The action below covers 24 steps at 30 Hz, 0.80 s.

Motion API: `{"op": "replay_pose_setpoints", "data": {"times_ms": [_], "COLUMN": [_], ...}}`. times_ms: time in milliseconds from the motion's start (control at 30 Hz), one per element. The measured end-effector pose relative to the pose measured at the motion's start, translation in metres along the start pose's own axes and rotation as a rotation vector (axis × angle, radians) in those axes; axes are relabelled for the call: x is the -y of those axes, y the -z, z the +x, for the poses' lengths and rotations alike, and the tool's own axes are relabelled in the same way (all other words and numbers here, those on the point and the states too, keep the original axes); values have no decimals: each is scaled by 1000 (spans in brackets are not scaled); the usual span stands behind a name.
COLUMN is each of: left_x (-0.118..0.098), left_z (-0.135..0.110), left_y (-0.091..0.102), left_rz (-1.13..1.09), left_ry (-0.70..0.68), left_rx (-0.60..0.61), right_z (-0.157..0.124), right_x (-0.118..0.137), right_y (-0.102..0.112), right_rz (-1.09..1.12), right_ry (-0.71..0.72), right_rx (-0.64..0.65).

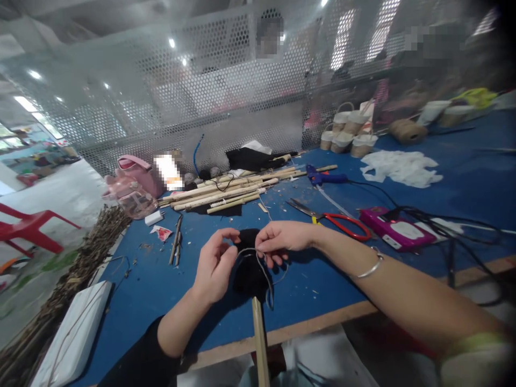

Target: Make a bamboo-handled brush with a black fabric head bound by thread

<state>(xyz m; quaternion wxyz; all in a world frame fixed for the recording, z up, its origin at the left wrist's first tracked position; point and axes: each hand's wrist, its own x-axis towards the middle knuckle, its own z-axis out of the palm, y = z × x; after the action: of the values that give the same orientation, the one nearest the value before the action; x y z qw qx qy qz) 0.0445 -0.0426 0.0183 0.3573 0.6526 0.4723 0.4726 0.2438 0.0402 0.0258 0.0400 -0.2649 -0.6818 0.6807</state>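
The right hand [284, 236] has its fingers clamped on a thin grey cord [271, 299] above a soft black bundle [246, 278] on the blue table [153, 290], beside a pale wooden stick [260, 338]; whether the left hand's [213, 266] curled fingers grip the cord, I cannot tell.

Single head view, forward and down from close above the blue table [153, 285]

Blue desk [149, 279] before a perforated metal screen [226, 59], small bright lights [172, 43] high up, red chair [34, 231] on a pale floor [76, 185], windows [8, 142] far left
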Motion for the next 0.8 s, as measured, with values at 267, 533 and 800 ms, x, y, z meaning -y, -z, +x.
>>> {"op": "replay_pose_setpoints", "data": {"times_ms": [267, 533, 800], "left_x": [-2, 5, -3], "left_z": [-5, 0, 5], "left_y": [-17, -12, -2], "left_rz": [240, -47, -179], "left_ry": [96, 285, 337], "left_rx": [51, 79, -57], "right_z": [2, 0, -5], "right_x": [-2, -10, -4], "right_y": [-10, -9, -11], "right_rz": [190, 167, 119], "right_ry": [77, 53, 98], "right_rx": [-56, -47, -59]}}
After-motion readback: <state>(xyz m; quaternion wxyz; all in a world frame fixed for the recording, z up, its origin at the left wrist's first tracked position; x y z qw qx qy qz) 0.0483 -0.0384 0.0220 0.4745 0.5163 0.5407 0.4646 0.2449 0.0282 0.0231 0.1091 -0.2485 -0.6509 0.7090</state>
